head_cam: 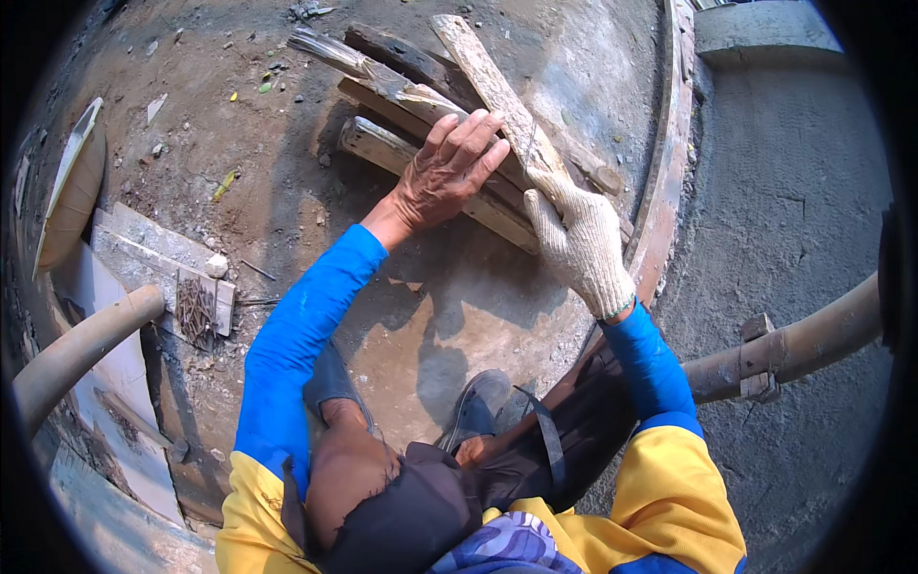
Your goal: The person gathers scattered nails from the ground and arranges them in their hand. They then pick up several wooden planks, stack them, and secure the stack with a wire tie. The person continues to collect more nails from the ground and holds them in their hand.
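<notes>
A rough, pale-faced wooden plank slants over a pile of scrap timber. My right hand, in a white knit glove, grips its near end. A thin wire or nail shows on the plank, just beyond the glove. My bare left hand is palm down over the pile, fingers slightly apart, with its fingertips at the plank's left edge; whether they press on it is unclear. Beneath lie a splintered timber, a dark timber and a squared batten, partly hidden by my left hand.
On the left, a heap of nails lies on short boards, near a tilted pale basin and a pole. A long board edges the grey concrete on the right, where another pole crosses.
</notes>
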`<state>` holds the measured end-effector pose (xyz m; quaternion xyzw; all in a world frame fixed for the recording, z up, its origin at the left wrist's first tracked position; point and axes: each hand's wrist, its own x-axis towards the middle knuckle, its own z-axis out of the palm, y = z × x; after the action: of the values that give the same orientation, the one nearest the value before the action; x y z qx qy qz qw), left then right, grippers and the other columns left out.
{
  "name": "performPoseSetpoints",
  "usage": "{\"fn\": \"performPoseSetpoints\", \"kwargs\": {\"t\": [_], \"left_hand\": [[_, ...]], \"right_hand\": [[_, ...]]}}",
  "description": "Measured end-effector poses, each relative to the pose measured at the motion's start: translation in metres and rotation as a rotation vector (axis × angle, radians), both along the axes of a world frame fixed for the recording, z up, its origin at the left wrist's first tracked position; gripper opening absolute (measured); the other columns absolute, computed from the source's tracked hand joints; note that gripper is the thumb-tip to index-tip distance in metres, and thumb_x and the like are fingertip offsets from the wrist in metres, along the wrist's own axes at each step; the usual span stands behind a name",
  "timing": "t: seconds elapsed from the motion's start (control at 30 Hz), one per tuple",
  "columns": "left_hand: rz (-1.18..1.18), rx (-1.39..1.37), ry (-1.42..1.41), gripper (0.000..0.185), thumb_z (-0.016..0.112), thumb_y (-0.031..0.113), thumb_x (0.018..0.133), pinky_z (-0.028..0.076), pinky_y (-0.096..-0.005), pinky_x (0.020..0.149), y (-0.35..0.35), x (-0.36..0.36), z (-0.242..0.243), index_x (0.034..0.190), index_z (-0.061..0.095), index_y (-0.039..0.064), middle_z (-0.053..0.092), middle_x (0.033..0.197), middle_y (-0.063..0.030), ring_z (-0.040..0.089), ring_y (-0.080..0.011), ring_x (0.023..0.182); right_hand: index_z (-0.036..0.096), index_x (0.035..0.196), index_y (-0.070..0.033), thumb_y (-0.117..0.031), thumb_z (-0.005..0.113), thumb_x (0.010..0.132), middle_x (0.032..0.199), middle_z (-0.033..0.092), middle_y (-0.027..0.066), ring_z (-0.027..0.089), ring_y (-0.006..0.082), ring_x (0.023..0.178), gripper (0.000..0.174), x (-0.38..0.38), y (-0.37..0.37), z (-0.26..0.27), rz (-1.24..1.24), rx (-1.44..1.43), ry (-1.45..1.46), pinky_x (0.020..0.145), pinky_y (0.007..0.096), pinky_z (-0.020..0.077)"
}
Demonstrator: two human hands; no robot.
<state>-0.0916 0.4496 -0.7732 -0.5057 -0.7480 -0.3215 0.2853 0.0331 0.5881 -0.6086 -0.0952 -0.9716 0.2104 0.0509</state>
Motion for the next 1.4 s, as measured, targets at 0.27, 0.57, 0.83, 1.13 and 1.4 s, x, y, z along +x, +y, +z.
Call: {"fn": "performPoseSetpoints", "kwargs": {"t": [0.27,0.57,0.83,1.13,1.4], "left_hand": [[0.065,-0.253,-0.009,0.064,0.056,0.012,0.089,0.028,-0.0367,0.114,0.01,0.0,0.021,0.154,0.052,0.01,0.049,0.162,-0.0033,0.05,-0.0175,0.13],[0.127,-0.215,0.042,0.06,0.059,0.015,0.089,0.032,-0.0389,0.101,0.003,0.023,0.011,0.148,0.058,0.008,0.051,0.16,-0.0049,0.052,-0.0169,0.119],[0.111,-0.153,0.097,0.05,0.057,0.022,0.092,0.034,-0.0416,0.1,0.03,0.012,0.005,0.141,0.059,0.008,0.059,0.137,-0.0074,0.052,-0.0192,0.117],[-0.165,-0.053,0.025,0.039,0.059,0.019,0.095,0.045,-0.0384,0.096,0.047,0.023,0.013,0.132,0.062,0.009,0.065,0.129,-0.0065,0.059,-0.0213,0.114],[0.011,0.096,-0.189,0.047,0.062,0.017,0.092,0.052,-0.044,0.086,0.002,0.047,0.01,0.136,0.06,0.003,0.066,0.114,-0.0092,0.064,-0.0248,0.103]], "right_hand": [[0.076,0.116,-0.009,-0.026,0.07,0.097,0.086,0.072,0.0234,0.073,0.0416,0.077,0.026,0.002,0.011,0.0,0.015,-0.061,-0.098,0.068,0.0472,0.0564],[0.071,0.098,-0.003,-0.026,0.064,0.106,0.067,0.063,-0.0019,0.052,0.0052,0.053,0.025,-0.113,0.06,0.011,-0.204,-1.098,-0.146,0.047,0.0215,0.0394],[0.078,0.107,0.002,-0.028,0.07,0.098,0.069,0.062,-0.0022,0.054,0.0052,0.059,0.033,-0.129,0.034,-0.019,-0.043,-0.595,-0.128,0.052,0.0246,0.0422],[0.078,0.098,0.001,-0.044,0.065,0.091,0.078,0.069,0.0268,0.07,0.0395,0.071,0.047,-0.173,0.023,-0.024,0.141,-0.205,-0.16,0.073,0.0437,0.0568],[0.075,0.111,0.005,-0.025,0.064,0.101,0.075,0.065,0.0007,0.057,0.0063,0.067,0.034,-0.119,0.025,-0.017,-0.026,-0.613,-0.283,0.059,0.0271,0.0478]]}}
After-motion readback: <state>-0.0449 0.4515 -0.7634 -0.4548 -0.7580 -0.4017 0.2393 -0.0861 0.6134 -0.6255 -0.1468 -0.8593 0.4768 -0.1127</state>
